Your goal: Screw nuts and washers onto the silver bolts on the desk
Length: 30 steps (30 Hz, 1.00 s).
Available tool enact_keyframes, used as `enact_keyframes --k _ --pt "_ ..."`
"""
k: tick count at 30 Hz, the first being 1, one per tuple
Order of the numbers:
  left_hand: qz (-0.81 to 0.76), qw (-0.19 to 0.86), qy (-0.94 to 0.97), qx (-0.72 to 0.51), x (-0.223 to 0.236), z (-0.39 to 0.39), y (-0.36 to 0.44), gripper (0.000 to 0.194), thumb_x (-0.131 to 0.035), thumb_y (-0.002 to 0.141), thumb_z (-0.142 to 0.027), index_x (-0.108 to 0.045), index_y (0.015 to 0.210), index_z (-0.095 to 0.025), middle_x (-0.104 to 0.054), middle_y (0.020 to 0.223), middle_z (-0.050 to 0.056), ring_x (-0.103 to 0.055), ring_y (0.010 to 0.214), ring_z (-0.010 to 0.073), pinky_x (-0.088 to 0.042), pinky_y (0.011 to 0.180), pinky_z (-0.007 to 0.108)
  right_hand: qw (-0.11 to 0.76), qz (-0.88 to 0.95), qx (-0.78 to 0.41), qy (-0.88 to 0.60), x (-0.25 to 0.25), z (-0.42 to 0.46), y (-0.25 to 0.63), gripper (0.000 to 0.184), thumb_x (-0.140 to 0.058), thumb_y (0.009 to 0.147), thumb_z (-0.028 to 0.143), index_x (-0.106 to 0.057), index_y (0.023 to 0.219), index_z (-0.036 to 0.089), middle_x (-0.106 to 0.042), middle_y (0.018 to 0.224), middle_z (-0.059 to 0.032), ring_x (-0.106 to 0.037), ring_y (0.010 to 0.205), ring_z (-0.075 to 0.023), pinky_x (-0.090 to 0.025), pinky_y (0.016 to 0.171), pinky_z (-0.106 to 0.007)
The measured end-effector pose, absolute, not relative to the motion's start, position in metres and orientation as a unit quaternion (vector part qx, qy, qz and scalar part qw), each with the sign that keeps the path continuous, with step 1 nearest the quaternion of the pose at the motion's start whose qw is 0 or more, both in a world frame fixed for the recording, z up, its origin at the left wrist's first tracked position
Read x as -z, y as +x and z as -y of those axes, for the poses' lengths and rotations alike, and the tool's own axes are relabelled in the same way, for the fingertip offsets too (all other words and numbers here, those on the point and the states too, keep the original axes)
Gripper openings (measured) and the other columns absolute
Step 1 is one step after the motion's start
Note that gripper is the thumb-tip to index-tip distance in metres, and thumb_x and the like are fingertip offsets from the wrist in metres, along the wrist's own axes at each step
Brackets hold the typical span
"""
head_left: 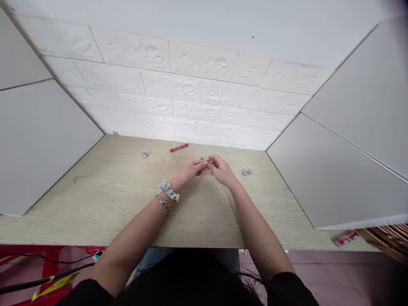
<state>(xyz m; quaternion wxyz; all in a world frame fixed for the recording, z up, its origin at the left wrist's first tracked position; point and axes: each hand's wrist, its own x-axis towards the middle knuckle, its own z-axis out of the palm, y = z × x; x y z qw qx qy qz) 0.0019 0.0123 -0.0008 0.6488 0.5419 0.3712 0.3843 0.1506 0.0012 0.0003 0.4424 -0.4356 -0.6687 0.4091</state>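
Note:
Over the back middle of the table, my left hand [192, 169] and my right hand [221, 171] meet, fingertips closed on a small silver bolt [210, 161]. Its shank shows between the fingers; the rest is hidden by them. Just behind my fingers lie small metal nuts [201, 158]. To the right of my right hand sits a little group of bolts with washers [247, 171]. Further left, another small piece of metal hardware [145, 154] rests on the wood. A scrunchie [169, 191] and a chain bracelet [163, 202] are on my left wrist.
A red marker-like tube [179, 147] lies near the white brick-patterned wall [188, 91]. White panels [47, 140] [344, 170] flank the wooden table [127, 191]. At the right front edge are a red cylinder [346, 239] and a woven basket [387, 240].

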Motion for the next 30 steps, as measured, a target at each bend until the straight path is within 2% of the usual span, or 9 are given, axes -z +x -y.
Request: enact_keyframes --k 5,9,12,15,18,21,25,28,30 --pt "-0.372 0.628 0.553 -0.402 -0.003 -0.01 0.003 0.034 -0.062 0.07 -0.041 -0.063 0.086 -0.011 -0.058 0.067 0.001 -0.047 0.055 0.0052 -0.038 0.055 0.02 0.454 0.656 -0.423 -0.43 -0.004 0.002 0.148 0.026 -0.04 0.064 0.014 -0.048 0.088 0.021 -0.056 0.088 -0.0008 -0.057 0.081 -0.0134 -0.044 0.069 -0.028" --pt "-0.392 0.554 0.59 -0.436 -0.003 -0.009 0.005 0.04 -0.059 0.072 -0.036 -0.06 0.105 -0.013 -0.063 0.079 0.004 -0.052 0.061 0.0082 -0.04 0.057 0.022 0.493 0.592 -0.452 -0.449 -0.006 0.001 0.147 0.033 -0.044 0.064 0.018 -0.041 0.096 0.024 -0.054 0.098 -0.0011 -0.057 0.08 -0.0128 -0.044 0.068 -0.027" --pt "-0.418 0.489 0.629 -0.437 -0.003 -0.007 0.006 0.043 -0.06 0.072 -0.033 -0.059 0.11 -0.014 -0.065 0.086 0.006 -0.056 0.068 0.0113 -0.042 0.06 0.023 0.489 0.573 -0.43 -0.498 -0.005 0.0 0.147 0.02 -0.045 0.074 0.035 -0.045 0.089 0.022 -0.056 0.089 -0.0006 -0.055 0.075 -0.0126 -0.043 0.067 -0.027" --pt "-0.43 0.417 0.684 -0.417 -0.004 -0.004 0.005 0.037 -0.057 0.074 -0.033 -0.061 0.108 -0.018 -0.067 0.084 0.003 -0.056 0.068 0.0116 -0.043 0.062 0.023 0.457 0.587 -0.419 -0.522 -0.004 0.0 0.147 0.037 -0.039 0.078 0.053 -0.052 0.075 0.018 -0.055 0.07 -0.001 -0.052 0.065 -0.0125 -0.041 0.061 -0.026" --pt "-0.441 0.352 0.727 -0.391 -0.006 -0.001 0.004 0.032 -0.054 0.076 -0.034 -0.064 0.104 -0.022 -0.066 0.073 -0.001 -0.055 0.063 0.0109 -0.042 0.063 0.023 0.433 0.59 -0.439 -0.522 -0.004 0.001 0.147 0.045 -0.04 0.076 0.059 -0.054 0.069 0.017 -0.051 0.06 -0.0003 -0.047 0.055 -0.011 -0.038 0.053 -0.025" --pt "-0.451 0.338 0.733 -0.38 -0.006 -0.001 0.004 0.034 -0.052 0.077 -0.034 -0.063 0.106 -0.022 -0.066 0.072 -0.001 -0.056 0.063 0.0108 -0.042 0.064 0.022 0.423 0.592 -0.456 -0.513 -0.005 0.001 0.147 0.042 -0.041 0.076 0.057 -0.053 0.069 0.017 -0.051 0.061 0.0005 -0.046 0.052 -0.0096 -0.037 0.051 -0.024" --pt "-0.466 0.351 0.716 -0.384 -0.004 -0.004 0.002 0.036 -0.051 0.077 -0.034 -0.061 0.11 -0.021 -0.065 0.07 -0.001 -0.056 0.059 0.0107 -0.043 0.06 0.022 0.438 0.598 -0.457 -0.491 -0.005 0.001 0.145 0.024 -0.05 0.073 0.042 -0.049 0.08 0.019 -0.055 0.073 0.0018 -0.049 0.058 -0.0084 -0.04 0.055 -0.023" --pt "-0.467 0.342 0.716 -0.391 -0.004 -0.004 0.001 0.036 -0.05 0.078 -0.035 -0.06 0.111 -0.022 -0.065 0.068 -0.001 -0.055 0.057 0.0108 -0.043 0.059 0.023 0.473 0.57 -0.477 -0.473 -0.004 0.001 0.142 0.029 -0.055 0.068 0.034 -0.042 0.091 0.023 -0.057 0.086 0.0021 -0.053 0.063 -0.0084 -0.041 0.055 -0.022" --pt "-0.462 0.332 0.719 -0.399 -0.004 -0.003 0.001 0.035 -0.05 0.079 -0.035 -0.061 0.11 -0.023 -0.066 0.071 -0.001 -0.055 0.058 0.0105 -0.043 0.061 0.023 0.482 0.553 -0.476 -0.485 -0.003 0.0 0.141 0.029 -0.054 0.07 0.039 -0.042 0.091 0.024 -0.057 0.084 0.0022 -0.054 0.062 -0.0088 -0.04 0.053 -0.021"
